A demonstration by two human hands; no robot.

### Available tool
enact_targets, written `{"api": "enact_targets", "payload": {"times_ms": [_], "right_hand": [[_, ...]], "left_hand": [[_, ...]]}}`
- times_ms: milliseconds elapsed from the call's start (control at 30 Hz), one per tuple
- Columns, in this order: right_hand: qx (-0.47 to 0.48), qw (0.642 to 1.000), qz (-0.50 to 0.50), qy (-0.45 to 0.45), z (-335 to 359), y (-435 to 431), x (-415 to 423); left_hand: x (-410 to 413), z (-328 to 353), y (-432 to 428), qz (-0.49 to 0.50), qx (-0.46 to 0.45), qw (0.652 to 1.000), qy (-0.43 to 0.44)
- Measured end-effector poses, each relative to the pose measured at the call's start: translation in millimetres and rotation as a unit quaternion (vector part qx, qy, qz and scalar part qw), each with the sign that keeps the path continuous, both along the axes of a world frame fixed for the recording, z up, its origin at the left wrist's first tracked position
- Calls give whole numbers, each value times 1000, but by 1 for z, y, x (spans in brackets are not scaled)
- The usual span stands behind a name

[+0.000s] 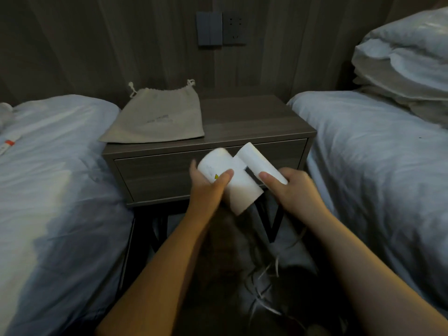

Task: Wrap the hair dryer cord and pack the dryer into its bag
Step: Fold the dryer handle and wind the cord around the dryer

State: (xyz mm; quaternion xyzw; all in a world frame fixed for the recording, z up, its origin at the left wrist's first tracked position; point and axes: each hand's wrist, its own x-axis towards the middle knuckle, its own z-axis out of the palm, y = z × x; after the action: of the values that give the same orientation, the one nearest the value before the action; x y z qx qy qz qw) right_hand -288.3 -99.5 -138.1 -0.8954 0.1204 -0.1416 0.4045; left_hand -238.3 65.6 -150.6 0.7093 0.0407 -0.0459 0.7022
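Note:
A white hair dryer [238,187] is held in the air in front of the nightstand drawer. My left hand [208,187] grips its round barrel from the left, thumb on top. My right hand [291,187] holds the folding handle [259,161], which angles up and away from the barrel. The white cord [274,265] hangs down from the dryer and lies in loose blurred loops near the floor between my arms. A beige drawstring bag [157,117] lies flat on the left half of the nightstand top, its mouth toward the wall.
The dark wooden nightstand [254,122] stands between two beds with white bedding [48,178] [375,154]. Pillows [407,61] are stacked at the right. A wall switch and socket [221,27] sit above the nightstand. A small white and orange item [8,144] lies on the left bed.

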Motion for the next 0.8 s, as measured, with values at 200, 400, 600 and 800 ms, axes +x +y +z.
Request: {"api": "enact_targets", "payload": {"times_ms": [200,400,600,800], "right_hand": [[-97,990,79,62,3,-7,-5],[-105,982,132,81,7,-11,-8],[-78,987,124,72,15,-24,-9],[-41,991,99,78,15,-31,-11]], "left_hand": [[3,3,15,-174,309,890,-287],[6,2,26,-322,282,895,-129],[10,2,35,-420,277,862,-62],[14,-2,40,-407,220,885,-49]]}}
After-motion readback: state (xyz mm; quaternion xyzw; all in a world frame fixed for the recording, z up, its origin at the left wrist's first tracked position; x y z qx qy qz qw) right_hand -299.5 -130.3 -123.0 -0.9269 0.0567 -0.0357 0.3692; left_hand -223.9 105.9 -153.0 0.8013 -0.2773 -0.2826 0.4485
